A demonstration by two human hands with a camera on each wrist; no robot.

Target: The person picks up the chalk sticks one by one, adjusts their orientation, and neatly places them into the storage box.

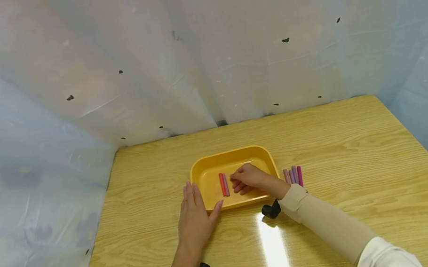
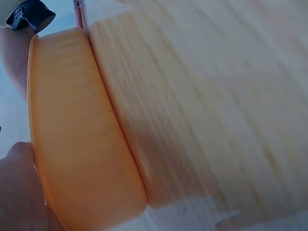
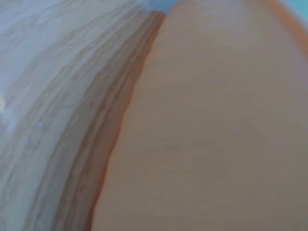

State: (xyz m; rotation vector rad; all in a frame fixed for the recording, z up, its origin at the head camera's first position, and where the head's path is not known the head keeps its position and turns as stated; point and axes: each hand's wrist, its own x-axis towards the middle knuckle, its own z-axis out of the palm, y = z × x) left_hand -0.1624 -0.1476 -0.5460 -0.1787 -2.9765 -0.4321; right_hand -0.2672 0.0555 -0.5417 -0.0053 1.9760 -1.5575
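A shallow yellow tray (image 1: 231, 206) stands on the wooden table. Against its left end rests my left hand (image 1: 195, 215), fingers extended along the side and thumb at the front rim. In the left wrist view that thumb (image 2: 19, 185) lies by the rim of the orange-looking tray wall (image 2: 86, 130). Two thin sticks, one red (image 1: 222, 184) and one mauve (image 1: 226, 185), lie side by side inside. My right hand (image 1: 249, 177) reaches over the right wall, fingers bent low over the tray floor just right of these sticks. I cannot tell whether its fingers hold a stick.
Several purple and magenta sticks (image 1: 300, 175) lie in a row right of the tray, partly behind the right forearm. A pale plastic sheet (image 1: 226, 55) hangs behind the table. Black wrist devices (image 1: 271, 210) sit on both wrists.
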